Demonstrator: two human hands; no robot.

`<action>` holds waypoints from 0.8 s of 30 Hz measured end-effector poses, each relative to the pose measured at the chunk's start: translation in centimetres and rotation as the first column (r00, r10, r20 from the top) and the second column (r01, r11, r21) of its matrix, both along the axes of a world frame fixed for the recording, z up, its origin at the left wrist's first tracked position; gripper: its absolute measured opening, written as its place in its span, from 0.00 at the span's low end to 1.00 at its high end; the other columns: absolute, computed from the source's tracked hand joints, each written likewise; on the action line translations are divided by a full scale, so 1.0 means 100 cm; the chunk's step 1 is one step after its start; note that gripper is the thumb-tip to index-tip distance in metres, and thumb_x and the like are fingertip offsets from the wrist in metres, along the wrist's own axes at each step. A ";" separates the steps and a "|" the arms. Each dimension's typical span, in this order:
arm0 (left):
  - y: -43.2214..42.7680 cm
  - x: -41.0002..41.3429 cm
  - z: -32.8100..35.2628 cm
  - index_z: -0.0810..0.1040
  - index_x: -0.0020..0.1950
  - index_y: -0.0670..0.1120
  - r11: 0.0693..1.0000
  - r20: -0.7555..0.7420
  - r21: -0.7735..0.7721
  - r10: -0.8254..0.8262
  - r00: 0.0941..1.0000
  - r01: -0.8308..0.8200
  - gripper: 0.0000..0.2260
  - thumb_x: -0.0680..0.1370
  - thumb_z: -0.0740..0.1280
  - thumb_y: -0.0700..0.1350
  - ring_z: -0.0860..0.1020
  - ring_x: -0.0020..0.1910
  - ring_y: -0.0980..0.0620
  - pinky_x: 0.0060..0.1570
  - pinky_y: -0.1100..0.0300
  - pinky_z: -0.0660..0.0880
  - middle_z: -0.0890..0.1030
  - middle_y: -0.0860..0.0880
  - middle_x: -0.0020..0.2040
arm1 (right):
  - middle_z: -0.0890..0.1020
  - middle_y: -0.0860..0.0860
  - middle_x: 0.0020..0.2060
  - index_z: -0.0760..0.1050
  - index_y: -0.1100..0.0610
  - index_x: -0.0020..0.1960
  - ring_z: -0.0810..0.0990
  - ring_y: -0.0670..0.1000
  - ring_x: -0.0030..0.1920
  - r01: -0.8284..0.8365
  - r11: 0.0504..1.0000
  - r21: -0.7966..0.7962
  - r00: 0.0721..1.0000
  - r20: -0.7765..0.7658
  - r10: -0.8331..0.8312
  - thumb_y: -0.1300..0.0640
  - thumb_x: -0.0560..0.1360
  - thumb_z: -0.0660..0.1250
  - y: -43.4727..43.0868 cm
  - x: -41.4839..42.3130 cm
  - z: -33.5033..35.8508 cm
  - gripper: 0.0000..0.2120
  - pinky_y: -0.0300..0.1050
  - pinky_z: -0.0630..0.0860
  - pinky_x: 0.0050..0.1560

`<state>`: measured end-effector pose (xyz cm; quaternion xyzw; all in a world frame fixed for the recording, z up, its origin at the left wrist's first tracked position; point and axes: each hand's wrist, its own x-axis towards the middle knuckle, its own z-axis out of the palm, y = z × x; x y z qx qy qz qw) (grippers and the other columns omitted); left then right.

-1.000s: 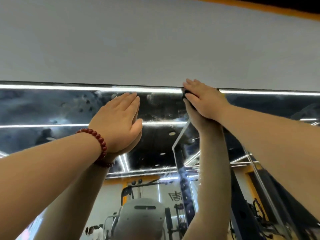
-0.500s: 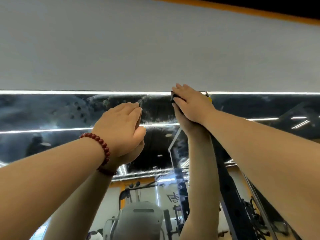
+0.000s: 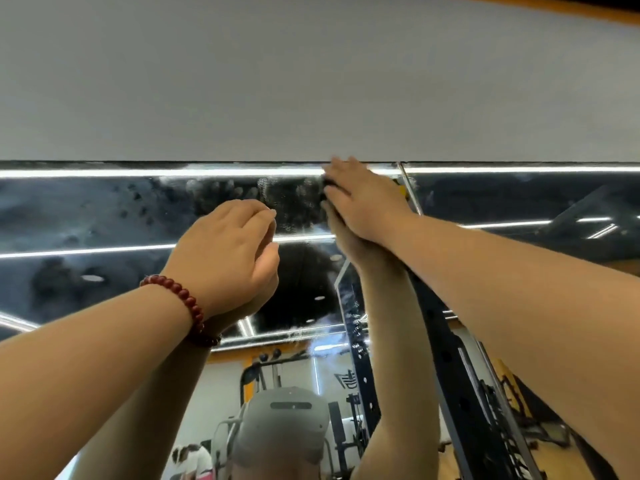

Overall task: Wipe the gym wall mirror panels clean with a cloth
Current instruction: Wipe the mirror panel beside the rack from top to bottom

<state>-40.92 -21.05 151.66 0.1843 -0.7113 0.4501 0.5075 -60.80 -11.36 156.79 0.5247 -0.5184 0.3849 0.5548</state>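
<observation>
the mirror (image 3: 104, 216) is a glossy dark panel under a matte grey wall (image 3: 311, 81), its upper band clouded with smears and round fingertip marks. a thin vertical seam (image 3: 410, 192) divides it from the next panel to the right. the right hand (image 3: 360, 199) lies flat against the glass at the top edge, fingers straight, pressing the cloth (image 3: 327, 188); only a dark sliver of the cloth shows beside the fingers, so its texture cannot be judged. a small yellow patch shows at the hand's right side; what it is cannot be told. the left hand (image 3: 228, 251) is lower on the same panel, fingers loosely bent and holding nothing; contact with the glass is unclear. a bracelet (image 3: 180, 299) of round dark red beads circles its wrist. reflected gym equipment is blurred.
</observation>
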 end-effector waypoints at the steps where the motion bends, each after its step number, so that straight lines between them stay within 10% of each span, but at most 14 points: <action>1: 0.001 0.000 -0.002 0.66 0.76 0.46 1.000 -0.004 0.025 -0.011 1.000 0.011 0.35 0.74 0.43 0.61 0.64 0.72 0.51 0.69 0.55 0.62 0.68 0.49 0.74 | 0.58 0.46 0.79 0.60 0.49 0.78 0.52 0.49 0.79 -0.001 0.999 0.045 0.995 -0.104 0.005 0.49 0.85 0.53 -0.003 0.006 -0.012 0.22 0.48 0.50 0.77; 5: 0.004 -0.006 -0.017 0.52 0.81 0.47 0.993 0.015 0.111 -0.029 0.999 0.027 0.35 0.75 0.43 0.59 0.49 0.79 0.54 0.73 0.61 0.43 0.53 0.51 0.81 | 0.60 0.44 0.78 0.60 0.47 0.78 0.53 0.46 0.79 0.001 0.993 0.120 0.969 -0.246 0.029 0.49 0.85 0.54 0.006 -0.004 -0.027 0.22 0.46 0.50 0.76; 8: 0.002 -0.008 -0.030 0.46 0.81 0.46 0.993 0.041 0.115 -0.010 0.999 0.005 0.35 0.75 0.40 0.59 0.42 0.79 0.54 0.71 0.63 0.35 0.45 0.51 0.81 | 0.62 0.49 0.78 0.62 0.49 0.78 0.57 0.52 0.78 -0.008 1.000 -0.024 0.996 0.090 0.010 0.49 0.85 0.53 0.015 -0.032 -0.012 0.21 0.51 0.55 0.75; 11: 0.000 -0.009 -0.038 0.43 0.81 0.46 0.994 0.046 0.113 0.003 0.999 -0.008 0.35 0.75 0.39 0.59 0.41 0.79 0.54 0.71 0.62 0.34 0.42 0.50 0.81 | 0.63 0.51 0.77 0.64 0.51 0.76 0.59 0.55 0.77 0.049 0.987 -0.156 0.961 0.275 -0.004 0.49 0.85 0.51 0.007 -0.026 -0.010 0.21 0.57 0.59 0.75; 17: 0.001 -0.010 -0.040 0.42 0.81 0.46 0.994 0.034 0.113 -0.005 0.999 0.002 0.35 0.75 0.38 0.59 0.41 0.79 0.54 0.72 0.60 0.35 0.42 0.50 0.81 | 0.61 0.46 0.78 0.62 0.49 0.78 0.53 0.47 0.79 -0.017 0.993 0.120 0.977 -0.209 0.042 0.51 0.85 0.55 -0.003 0.011 -0.055 0.22 0.44 0.49 0.75; 24: -0.002 -0.007 -0.041 0.42 0.81 0.45 0.994 0.056 0.109 -0.009 0.998 0.003 0.30 0.82 0.43 0.57 0.40 0.79 0.53 0.77 0.56 0.38 0.41 0.48 0.81 | 0.60 0.46 0.78 0.62 0.50 0.78 0.53 0.48 0.79 -0.007 0.999 -0.038 0.994 0.109 0.011 0.48 0.85 0.54 0.010 -0.015 -0.040 0.22 0.49 0.50 0.78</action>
